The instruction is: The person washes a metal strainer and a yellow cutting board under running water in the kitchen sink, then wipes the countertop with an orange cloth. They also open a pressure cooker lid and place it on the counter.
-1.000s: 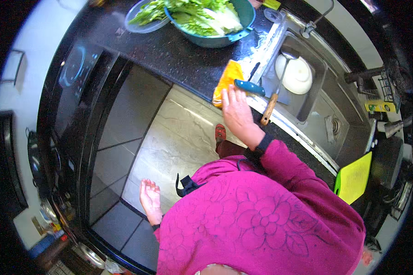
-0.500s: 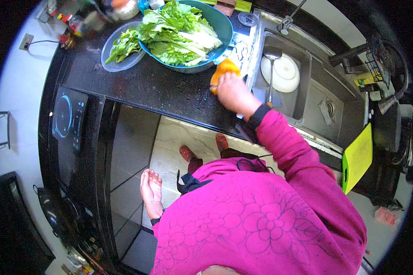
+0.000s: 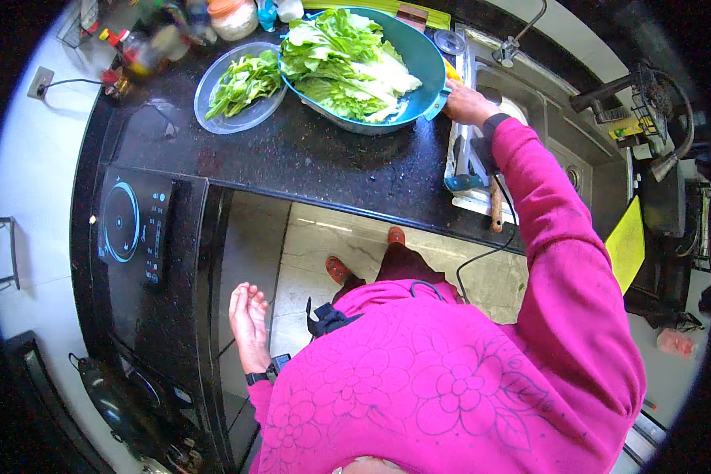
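Note:
My right hand [image 3: 468, 105] reaches to the strip of counter between the teal bowl and the sink. Its fingers press on an orange cloth [image 3: 452, 71], most of which is hidden behind the hand and the bowl rim. The teal bowl [image 3: 428, 59] holds large leafy greens [image 3: 344, 75] and stands close beside that hand. Left of it, a clear plastic bowl [image 3: 213, 110] contains smaller green leaves [image 3: 243, 84]. My left hand [image 3: 250, 324] hangs in the air in front of the cabinet, holding nothing, its fingers loosely bent and apart.
A metal sink [image 3: 565, 150] lies to the right, with a faucet [image 3: 507, 51] behind it. A wooden handle [image 3: 496, 205] sticks out over the counter's front edge. An induction cooktop [image 3: 122, 221] sits at left. A yellow-green board [image 3: 626, 245] stands at right; jars [image 3: 233, 17] line the back.
My right hand has moved the orange cloth away from me and right, from in front of the teal bowl to beside the sink. The left hand still hangs free.

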`<state>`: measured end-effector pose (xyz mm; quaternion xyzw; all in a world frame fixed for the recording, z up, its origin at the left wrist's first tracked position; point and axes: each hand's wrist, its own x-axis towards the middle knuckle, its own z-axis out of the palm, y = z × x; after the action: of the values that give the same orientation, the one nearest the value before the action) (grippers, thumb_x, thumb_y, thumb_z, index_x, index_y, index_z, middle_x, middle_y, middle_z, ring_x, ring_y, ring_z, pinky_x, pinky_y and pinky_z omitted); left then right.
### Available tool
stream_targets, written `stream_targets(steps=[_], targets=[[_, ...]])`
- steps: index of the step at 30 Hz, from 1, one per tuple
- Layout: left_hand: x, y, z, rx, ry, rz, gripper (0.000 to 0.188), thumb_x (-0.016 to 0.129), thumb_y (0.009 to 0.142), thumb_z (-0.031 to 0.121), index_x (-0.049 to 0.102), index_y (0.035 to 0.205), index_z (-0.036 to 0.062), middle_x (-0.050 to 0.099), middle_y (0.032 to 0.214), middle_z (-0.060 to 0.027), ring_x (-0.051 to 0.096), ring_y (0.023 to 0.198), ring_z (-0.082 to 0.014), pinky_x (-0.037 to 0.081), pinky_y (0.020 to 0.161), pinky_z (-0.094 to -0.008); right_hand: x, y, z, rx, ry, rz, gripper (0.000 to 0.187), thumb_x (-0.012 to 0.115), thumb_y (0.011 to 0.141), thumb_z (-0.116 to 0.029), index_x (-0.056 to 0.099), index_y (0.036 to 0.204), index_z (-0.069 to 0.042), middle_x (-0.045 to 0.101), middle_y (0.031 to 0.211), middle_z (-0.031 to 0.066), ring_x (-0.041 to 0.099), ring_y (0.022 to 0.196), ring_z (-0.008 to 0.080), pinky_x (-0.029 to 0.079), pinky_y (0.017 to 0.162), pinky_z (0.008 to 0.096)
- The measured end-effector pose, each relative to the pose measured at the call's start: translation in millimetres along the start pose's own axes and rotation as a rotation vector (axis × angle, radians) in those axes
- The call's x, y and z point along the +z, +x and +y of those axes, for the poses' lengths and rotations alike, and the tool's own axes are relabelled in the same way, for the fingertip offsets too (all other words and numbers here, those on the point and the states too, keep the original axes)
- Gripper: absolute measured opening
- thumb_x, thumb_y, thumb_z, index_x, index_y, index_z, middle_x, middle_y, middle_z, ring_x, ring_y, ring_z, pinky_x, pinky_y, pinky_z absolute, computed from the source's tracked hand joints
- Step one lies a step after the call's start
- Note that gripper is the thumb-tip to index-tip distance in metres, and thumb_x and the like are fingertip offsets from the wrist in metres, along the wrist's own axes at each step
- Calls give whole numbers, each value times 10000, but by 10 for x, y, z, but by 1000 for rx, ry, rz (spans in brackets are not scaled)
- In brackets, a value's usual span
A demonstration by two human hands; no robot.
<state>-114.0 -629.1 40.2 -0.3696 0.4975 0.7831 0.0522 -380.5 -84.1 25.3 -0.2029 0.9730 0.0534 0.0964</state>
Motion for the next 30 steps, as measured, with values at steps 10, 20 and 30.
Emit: stream_targets(steps=[10,20,30], targets=[[1740,23,802,303,575,-310,157,578,879,155,577,1003,59,591,874,-30,564,730,-88,450,611,-205,52,405,479,-105,58,275,358,494,824,-116,493,1173,-39,508,1167,162,493,1126,323,426,928,397],[3771,129,1152,1393,1498,-718,556,738,677,126,508,1177,50,517,1115,-132,516,1055,-281,413,908,-337,-664,-496,246,42,389,236,511,642,751,-77,481,1236,-74,445,1295,171,458,1165,341,395,973,384],[4656,920,633,1428,2171,-1059,1228,859,368,461,292,1342,-30,256,1400,-263,224,1318,-409,172,1078,-516,-1003,-1589,-420,184,730,335,348,621,769,-58,534,1104,-24,566,1102,166,569,977,341,473,849,376]])
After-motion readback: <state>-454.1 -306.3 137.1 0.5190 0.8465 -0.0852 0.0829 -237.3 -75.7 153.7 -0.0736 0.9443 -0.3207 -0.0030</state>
